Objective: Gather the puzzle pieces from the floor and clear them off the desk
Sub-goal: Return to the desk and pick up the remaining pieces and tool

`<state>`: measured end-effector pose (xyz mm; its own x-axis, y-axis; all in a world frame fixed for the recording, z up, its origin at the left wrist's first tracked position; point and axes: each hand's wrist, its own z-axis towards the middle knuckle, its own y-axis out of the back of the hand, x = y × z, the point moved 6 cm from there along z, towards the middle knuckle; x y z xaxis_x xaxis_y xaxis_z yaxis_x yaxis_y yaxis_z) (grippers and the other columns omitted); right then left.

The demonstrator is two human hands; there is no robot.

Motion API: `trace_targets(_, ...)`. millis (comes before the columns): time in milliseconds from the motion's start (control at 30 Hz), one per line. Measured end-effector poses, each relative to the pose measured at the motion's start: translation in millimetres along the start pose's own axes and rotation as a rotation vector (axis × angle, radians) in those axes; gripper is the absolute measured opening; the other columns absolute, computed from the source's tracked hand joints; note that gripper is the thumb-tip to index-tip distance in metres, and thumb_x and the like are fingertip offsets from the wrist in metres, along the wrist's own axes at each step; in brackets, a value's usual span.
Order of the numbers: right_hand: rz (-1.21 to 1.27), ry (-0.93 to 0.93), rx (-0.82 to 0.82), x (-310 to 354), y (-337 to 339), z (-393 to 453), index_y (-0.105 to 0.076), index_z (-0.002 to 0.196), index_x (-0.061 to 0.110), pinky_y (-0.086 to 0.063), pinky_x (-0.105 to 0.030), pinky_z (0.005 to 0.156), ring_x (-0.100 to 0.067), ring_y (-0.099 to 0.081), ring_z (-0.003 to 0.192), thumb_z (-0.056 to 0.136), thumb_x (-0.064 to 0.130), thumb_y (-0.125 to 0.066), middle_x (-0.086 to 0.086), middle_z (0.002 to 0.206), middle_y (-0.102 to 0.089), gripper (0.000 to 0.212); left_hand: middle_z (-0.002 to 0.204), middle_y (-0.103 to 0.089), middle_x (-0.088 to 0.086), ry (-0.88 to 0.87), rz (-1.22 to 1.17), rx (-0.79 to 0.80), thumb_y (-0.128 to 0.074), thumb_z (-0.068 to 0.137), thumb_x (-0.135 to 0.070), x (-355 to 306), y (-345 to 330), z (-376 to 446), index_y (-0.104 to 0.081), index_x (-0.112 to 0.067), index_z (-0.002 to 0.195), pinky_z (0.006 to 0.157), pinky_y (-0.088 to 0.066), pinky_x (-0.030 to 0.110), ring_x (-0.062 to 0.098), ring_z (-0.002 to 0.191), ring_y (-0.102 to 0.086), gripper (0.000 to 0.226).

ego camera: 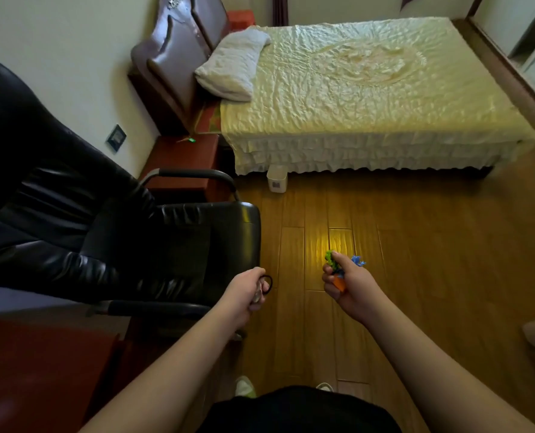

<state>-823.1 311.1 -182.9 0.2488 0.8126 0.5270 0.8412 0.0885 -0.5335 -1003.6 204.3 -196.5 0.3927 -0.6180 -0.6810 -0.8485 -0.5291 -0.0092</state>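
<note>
My right hand (349,287) is closed around a small bunch of coloured puzzle pieces (338,270): green at the top, blue sticking out to the right, orange at the bottom. It hovers above the wooden floor (432,245). My left hand (247,292) is closed on a small shiny object with a black ring (266,284), just off the front corner of the black chair seat. I cannot tell what this object is. No loose pieces show on the floor around my hands.
A black leather office chair (103,229) fills the left. A red-brown desk corner (35,370) lies at bottom left. Ahead stand a bed with a yellow cover (369,95), a red nightstand (181,160) and a small white bin (277,181). My shoes (246,387) show below.
</note>
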Motion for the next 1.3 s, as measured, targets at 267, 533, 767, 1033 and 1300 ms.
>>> trace_targets(267, 0.084, 0.012, -0.039, 32.9, 27.4, 15.4, -0.046, 0.089, 0.01, -0.027, -0.019, 0.034, -0.011, -0.043, 0.046, 0.099, 0.023, -0.048, -0.005, 0.064, -0.05, 0.016, 0.073, -0.057, 0.005, -0.01, 0.045, 0.082, -0.049, 0.098, -0.035, -13.4, -39.4, 34.4, -0.061, -0.011, 0.084, 0.053, -0.043, 0.024, 0.013, 0.059, -0.051, 0.03)
trace_targets(533, 0.032, 0.038, -0.069, 76.7, 33.2, 62.1, -0.047, 0.087, 0.01, -0.027, -0.019, 0.034, -0.009, -0.039, 0.046, 0.1, 0.024, -0.046, -0.004, 0.065, -0.048, 0.019, 0.088, -0.065, 0.01, -0.006, 0.046, 0.132, -0.048, 0.099, -0.033, -54.7, -76.0, 95.2, -0.065, -0.007, 0.1, 0.092, -0.05, 0.041, 0.02, 0.083, -0.061, 0.031)
trace_targets(767, -0.026, 0.021, -0.111, 123.5, -13.1, 139.3, -0.047, 0.087, 0.01, -0.028, -0.018, 0.035, -0.01, -0.042, 0.046, 0.099, 0.024, -0.048, -0.004, 0.064, -0.049, 0.019, 0.073, -0.065, 0.006, -0.035, 0.064, 0.137, -0.046, 0.1, -0.034, -130.6, -61.9, 168.6, -0.066, -0.003, 0.099, 0.075, -0.051, 0.031, 0.016, 0.07, -0.061, 0.036)
trace_targets(1033, -0.026, 0.032, -0.075, 181.0, -76.1, 208.3, -0.047, 0.092, 0.01, -0.029, -0.019, 0.038, -0.011, -0.043, 0.052, 0.099, 0.026, -0.049, -0.003, 0.065, -0.053, 0.017, 0.058, -0.054, -0.001, 0.059, -0.002, 0.032, -0.05, 0.096, -0.035, -225.7, -21.1, 241.1, -0.059, -0.01, 0.088, 0.039, -0.031, 0.02, 0.008, 0.045, -0.044, 0.027)
trace_targets(1300, -0.064, 0.017, -0.103, 223.5, -92.3, 264.2, -0.047, 0.093, 0.011, -0.031, -0.018, 0.037, -0.009, -0.045, 0.048, 0.1, 0.025, -0.048, -0.003, 0.066, -0.053, 0.016, 0.072, -0.055, 0.004, 0.04, -0.132, 0.057, -0.053, 0.095, -0.033, -270.2, -27.1, 293.7, -0.057, -0.009, 0.098, 0.045, -0.035, 0.021, 0.011, 0.051, -0.047, 0.025)
